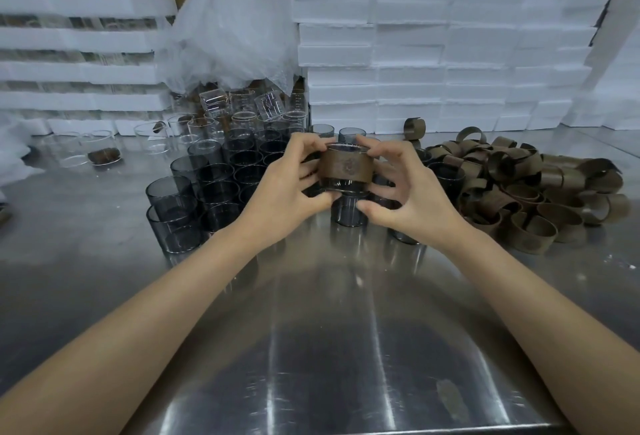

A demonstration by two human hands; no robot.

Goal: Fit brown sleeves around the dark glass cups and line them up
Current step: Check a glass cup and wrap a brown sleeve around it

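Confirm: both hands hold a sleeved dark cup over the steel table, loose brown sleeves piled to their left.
Wrong side: head view shows loose brown sleeves piled right of the left hand and right hand, which hold the sleeved dark cup over the steel table.

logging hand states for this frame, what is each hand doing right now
Left hand: holding, fingers curled round the left side of the dark glass cup wearing a brown sleeve.
Right hand: holding the same cup from its right side.
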